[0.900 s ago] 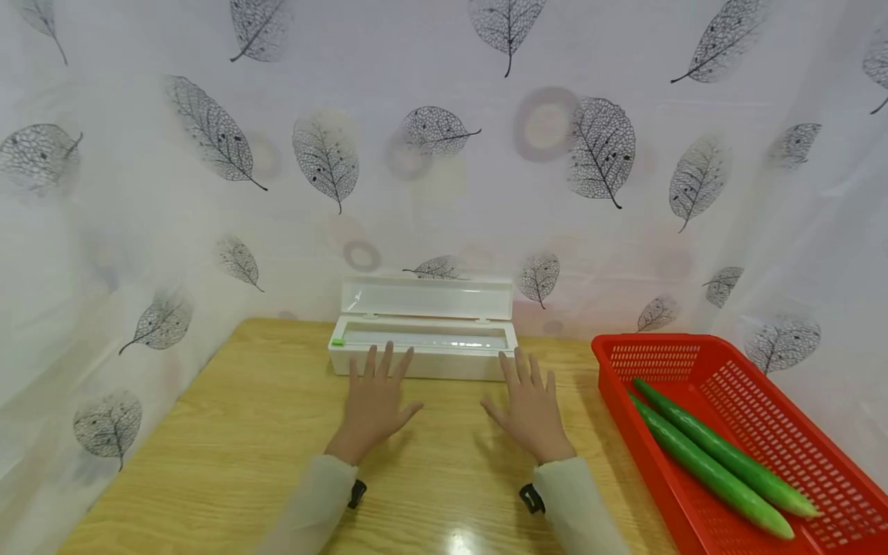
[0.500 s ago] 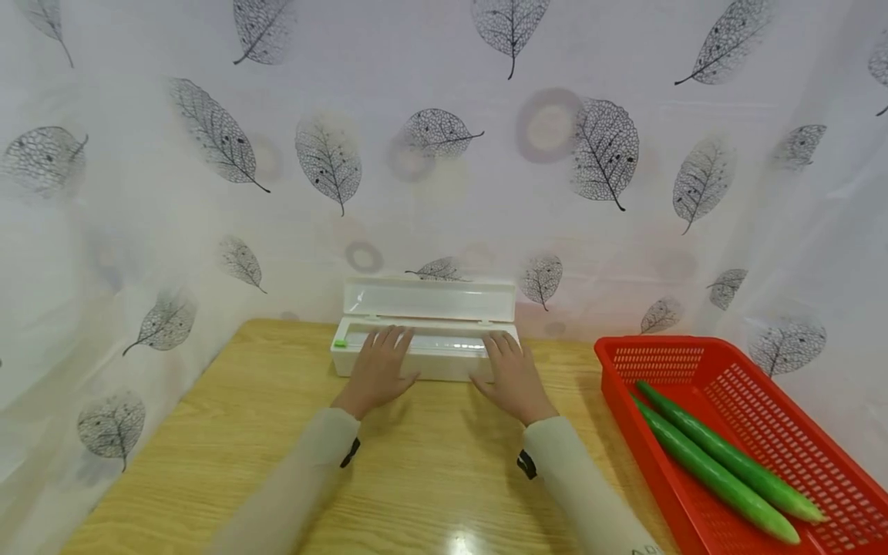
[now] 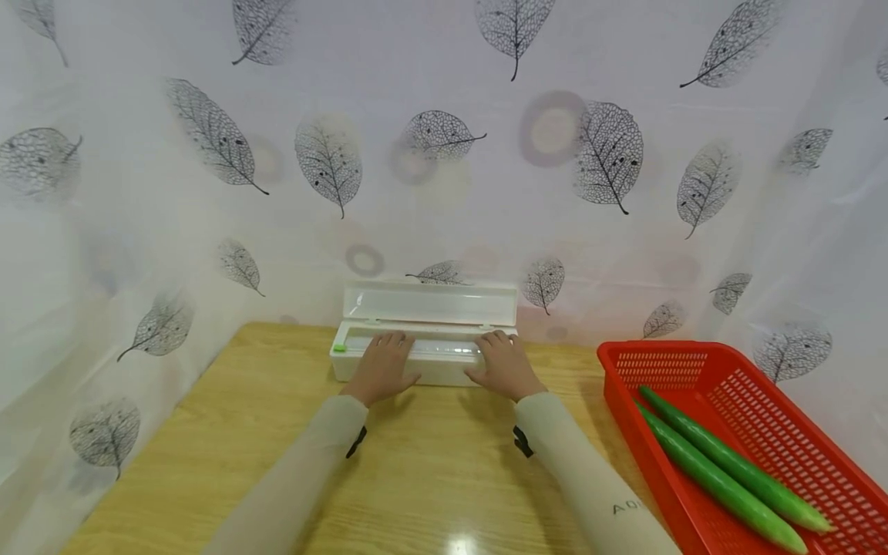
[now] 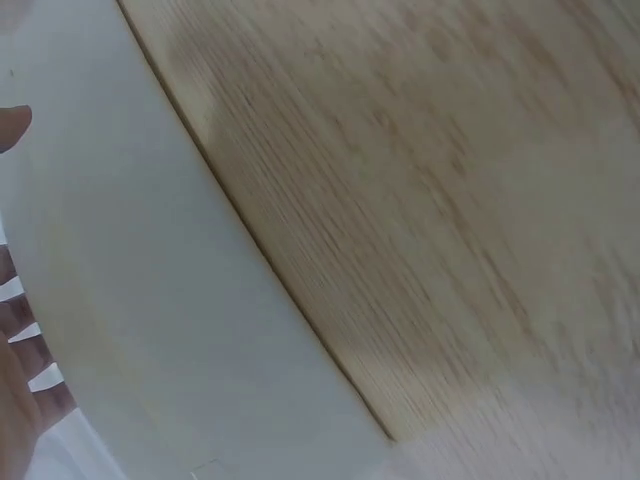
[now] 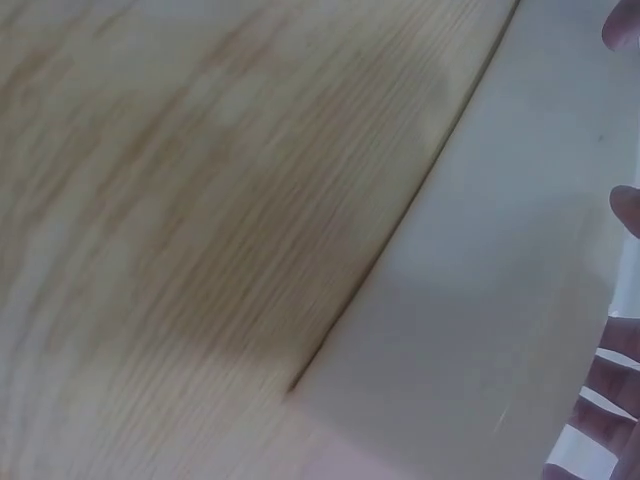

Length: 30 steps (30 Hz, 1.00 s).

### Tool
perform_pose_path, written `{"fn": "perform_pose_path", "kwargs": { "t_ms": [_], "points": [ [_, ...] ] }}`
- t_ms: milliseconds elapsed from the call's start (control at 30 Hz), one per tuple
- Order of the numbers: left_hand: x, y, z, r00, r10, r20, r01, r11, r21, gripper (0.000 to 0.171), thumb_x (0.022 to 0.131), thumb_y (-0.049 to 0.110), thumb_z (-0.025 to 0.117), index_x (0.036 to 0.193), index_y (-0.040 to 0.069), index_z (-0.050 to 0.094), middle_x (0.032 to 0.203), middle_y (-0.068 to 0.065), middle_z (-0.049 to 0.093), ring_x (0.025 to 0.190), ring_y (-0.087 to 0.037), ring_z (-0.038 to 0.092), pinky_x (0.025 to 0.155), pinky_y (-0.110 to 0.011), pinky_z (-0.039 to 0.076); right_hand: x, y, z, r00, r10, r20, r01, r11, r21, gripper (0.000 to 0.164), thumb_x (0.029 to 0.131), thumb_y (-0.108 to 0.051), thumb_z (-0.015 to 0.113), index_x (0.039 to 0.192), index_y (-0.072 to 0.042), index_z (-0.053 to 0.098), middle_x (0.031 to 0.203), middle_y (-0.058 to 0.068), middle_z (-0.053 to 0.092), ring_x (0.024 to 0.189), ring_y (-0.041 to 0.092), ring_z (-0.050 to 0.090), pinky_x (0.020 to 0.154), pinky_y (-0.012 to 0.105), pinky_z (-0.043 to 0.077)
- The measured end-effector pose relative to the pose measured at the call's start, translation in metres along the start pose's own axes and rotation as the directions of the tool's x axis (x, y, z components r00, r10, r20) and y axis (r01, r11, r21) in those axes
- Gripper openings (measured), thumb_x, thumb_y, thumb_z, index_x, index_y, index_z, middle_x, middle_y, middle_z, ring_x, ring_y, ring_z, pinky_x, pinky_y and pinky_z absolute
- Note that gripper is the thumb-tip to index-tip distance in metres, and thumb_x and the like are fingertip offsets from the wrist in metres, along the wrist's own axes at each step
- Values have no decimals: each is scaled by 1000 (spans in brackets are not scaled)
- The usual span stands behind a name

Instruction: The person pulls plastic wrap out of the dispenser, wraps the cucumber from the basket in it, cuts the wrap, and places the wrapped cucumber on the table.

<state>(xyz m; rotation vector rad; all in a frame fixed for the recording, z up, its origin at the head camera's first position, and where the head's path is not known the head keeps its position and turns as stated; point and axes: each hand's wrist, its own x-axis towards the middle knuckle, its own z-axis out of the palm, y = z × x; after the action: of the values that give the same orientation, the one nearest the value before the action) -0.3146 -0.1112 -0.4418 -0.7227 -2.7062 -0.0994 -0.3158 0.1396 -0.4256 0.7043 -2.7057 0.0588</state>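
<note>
A long white cling film dispenser [image 3: 440,375] stands at the back of the table, its hinged lid [image 3: 430,303] raised. Clear film on a roll [image 3: 445,347] shows inside, and a small green slider [image 3: 339,348] sits at the left end. My left hand [image 3: 380,370] grips the front wall left of centre, fingers bent over the top edge. Likewise my right hand [image 3: 509,368] holds the right part. In the left wrist view the thumb [image 4: 12,127] lies against the front face; in the right wrist view the right thumb [image 5: 627,208] does too. Fingertips inside are partly hidden.
A red plastic basket [image 3: 645,462] stands on the right with two long green cucumbers [image 3: 721,478] in it. The wooden table [image 3: 430,462] stretches in front of the dispenser. A leaf-print plastic sheet [image 3: 444,208] hangs close behind it.
Both hands have moved forward from in front of the dispenser onto its front wall. Their spread fingers have bent over its top edge. The dispenser and basket have stayed in place.
</note>
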Motion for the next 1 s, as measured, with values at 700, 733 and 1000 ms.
{"fn": "perform_pose_path", "kwargs": {
  "t_ms": [700, 733, 1000],
  "points": [
    [24, -19, -9, 982, 1, 190, 0, 1000, -2, 67, 79, 60, 61, 126, 12, 56, 126, -9, 61, 115, -26, 58, 102, -56, 38, 17, 5, 3, 984, 27, 174, -27, 1000, -2, 64, 83, -59, 57, 123, -8, 58, 122, 12, 61, 112, 29, 57, 94, 52, 44],
    [25, -19, -10, 979, -3, 205, 5, 1000, -11, 67, 79, 60, 60, 126, 12, 57, 126, -9, 61, 115, -26, 58, 103, -56, 37, 18, 5, 3, 983, 27, 181, -27, 1000, -1, 65, 83, -60, 57, 123, -8, 58, 122, 13, 61, 112, 29, 57, 94, 52, 44],
    [32, -24, -14, 964, -29, 264, 56, 994, -94, 62, 82, 60, 58, 122, 13, 60, 125, -9, 62, 116, -27, 57, 105, -59, 33, 28, 11, 1, 970, 41, 241, -51, 998, 38, 68, 81, -70, 50, 112, -11, 64, 109, 8, 66, 102, 25, 60, 98, 57, 40]
  ]
}}
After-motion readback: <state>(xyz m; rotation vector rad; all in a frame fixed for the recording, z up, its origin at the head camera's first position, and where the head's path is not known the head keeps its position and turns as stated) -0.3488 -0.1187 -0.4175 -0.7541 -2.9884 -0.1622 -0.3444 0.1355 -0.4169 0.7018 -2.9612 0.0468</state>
